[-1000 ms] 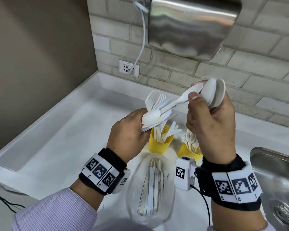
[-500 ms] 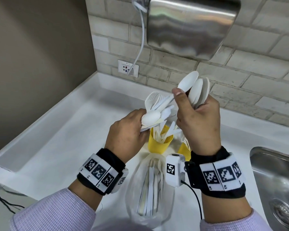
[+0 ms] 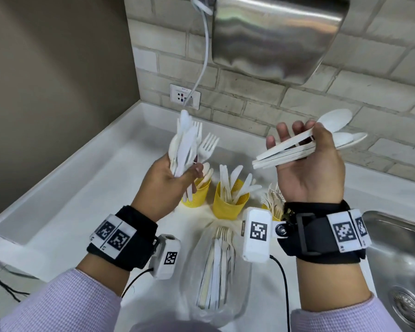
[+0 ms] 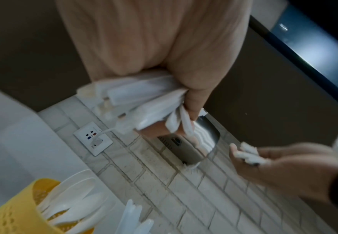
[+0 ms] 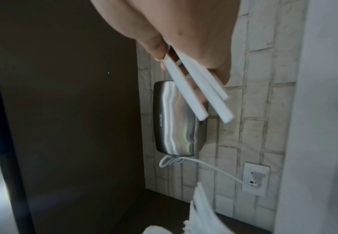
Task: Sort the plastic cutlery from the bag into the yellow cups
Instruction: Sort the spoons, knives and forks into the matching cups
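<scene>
The right hand (image 3: 307,168) pinches a bunch of white plastic spoons (image 3: 304,144), handles pointing left. Their likely target, the leftmost yellow plastic cup (image 3: 197,195) holding spoons, stands below the left hand (image 3: 168,180), which clutches upright white plastic forks and knives (image 3: 187,144). The right must cross over, I judge.

Head view bright, even, soft light from above; counter (image 3: 86,188) near blown-out white; glare streaks on dryer (image 3: 273,37); soft shadow on counter left of dryer, along the wall; straight grout lines bow toward frame edges, wide-angle distortion; sleeves at bottom edge soft w/ motion smear; bag (image 3: 216,271) below dryer hazy, reflections on plastic. Left wrist view dimmer, heavy motion blur; left hand (image 4: 154,47) smeared, cup (image 4: 13,213) out of focus; bright strip upper right of dryer. Right wrist view dim, dark wall left of dryer, right hand (image 5: 184,31) soft, close; dryer itself fairly sharp, streaky highlights.
</scene>
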Demonstrator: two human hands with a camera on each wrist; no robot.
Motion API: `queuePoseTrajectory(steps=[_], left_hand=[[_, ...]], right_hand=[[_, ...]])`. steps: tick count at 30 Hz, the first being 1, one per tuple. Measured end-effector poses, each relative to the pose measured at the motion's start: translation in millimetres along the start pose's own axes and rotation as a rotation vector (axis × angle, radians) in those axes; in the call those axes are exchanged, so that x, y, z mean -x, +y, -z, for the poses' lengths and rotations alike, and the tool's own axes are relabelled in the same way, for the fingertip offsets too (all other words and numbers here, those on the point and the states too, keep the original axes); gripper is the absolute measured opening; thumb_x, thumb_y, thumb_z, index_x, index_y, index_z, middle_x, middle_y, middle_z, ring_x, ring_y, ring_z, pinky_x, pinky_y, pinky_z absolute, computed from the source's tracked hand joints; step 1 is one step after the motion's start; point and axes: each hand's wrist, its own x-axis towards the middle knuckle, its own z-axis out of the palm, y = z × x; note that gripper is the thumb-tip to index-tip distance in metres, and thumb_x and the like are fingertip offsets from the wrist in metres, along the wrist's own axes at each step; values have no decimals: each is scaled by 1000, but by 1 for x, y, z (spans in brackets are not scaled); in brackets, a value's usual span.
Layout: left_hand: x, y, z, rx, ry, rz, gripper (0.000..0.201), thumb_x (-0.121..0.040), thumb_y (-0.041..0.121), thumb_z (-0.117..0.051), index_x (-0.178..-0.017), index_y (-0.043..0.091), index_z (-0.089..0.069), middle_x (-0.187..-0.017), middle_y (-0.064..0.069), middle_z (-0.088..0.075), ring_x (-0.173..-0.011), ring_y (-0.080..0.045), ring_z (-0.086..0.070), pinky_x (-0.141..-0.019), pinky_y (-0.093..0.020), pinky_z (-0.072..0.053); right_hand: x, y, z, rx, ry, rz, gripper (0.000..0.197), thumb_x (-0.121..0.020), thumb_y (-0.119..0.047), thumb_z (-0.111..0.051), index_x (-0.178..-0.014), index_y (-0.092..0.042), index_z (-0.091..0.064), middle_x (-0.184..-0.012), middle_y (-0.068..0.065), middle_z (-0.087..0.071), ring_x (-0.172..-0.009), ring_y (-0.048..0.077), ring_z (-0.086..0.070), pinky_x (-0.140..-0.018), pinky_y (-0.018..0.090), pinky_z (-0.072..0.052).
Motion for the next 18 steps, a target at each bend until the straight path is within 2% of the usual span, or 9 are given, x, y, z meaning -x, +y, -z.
queuePoseTrajectory(steps=[1,3,5,7,9,11,13,16,18], left_hand=[[-1,0,2,22,3,3,9,-98,13,-68,-94,5,-68,-77,0,-73,-60,-21,-67,-60,-30,-52],[0,2,5,15,-4,-3,13,-98,16,-68,-94,4,-69,-74,-1,-73,-59,-20,-67,-59,-27,-52],[1,3,5,-27,-11,-8,12,-98,18,-68,-93,7,-68,-69,4,-72,-58,-17,-67,-59,-24,-52],[2,3,3,-71,5,-13,9,-98,19,-67,-93,11,-67,-67,9,-70,-57,-14,-66,-58,-21,-50],[2,4,0,-95,35,-23,6,-98,19,-66,-94,14,-66,-72,7,-71,-56,-15,-65,-58,-22,-49],[2,4,-1,-135,64,-49,4,-97,17,-67,-93,19,-66,-69,7,-70,-54,-12,-62,-56,-20,-48],[1,5,-2,-178,94,-76,20,-94,12,-67,-88,30,-63,-63,11,-66,-53,-13,-61,-55,-19,-47],[0,5,-1,-298,101,-100,26,-87,19,-61,-86,45,-58,-66,17,-66,-63,-16,-64,-62,-33,-54],[1,5,0,-356,110,-133,19,-80,34,-51,-96,39,-59,-70,10,-67,-67,-25,-66,-64,-42,-56]], right_hand=[[0,2,0,-5,-24,-14,19,-104,-23,-51,-86,-20,-57,-87,-1,-63,-90,25,-68,-81,38,-57],[5,7,-6,9,-45,-4,20,-106,-23,-50,-88,-18,-56,-78,0,-61,-71,21,-64,-69,33,-55],[12,11,-15,115,-56,79,20,-107,-21,-51,-88,-16,-53,-63,-1,-46,-49,14,-45,-52,26,-43],[20,18,-22,300,-98,188,22,-104,-21,-59,-85,-16,-51,-55,-4,-35,-43,11,-31,-45,22,-31],[29,27,-28,513,-172,283,23,-95,-23,-72,-82,-13,-57,-54,-6,-41,-43,12,-36,-47,24,-34],[39,34,-34,705,-257,372,15,-89,-20,-78,-85,-9,-69,-60,-8,-58,-51,13,-52,-52,27,-43],[50,38,-42,813,-366,425,7,-88,-13,-79,-94,-10,-75,-70,-5,-70,-61,12,-64,-59,27,-52],[54,45,-50,1066,-484,518,9,-86,-24,-78,-93,-23,-72,-68,-9,-68,-64,11,-64,-65,31,-55],[55,48,-53,1325,-517,601,12,-86,-38,-73,-87,-28,-65,-63,-10,-63,-64,15,-63,-62,34,-53]])
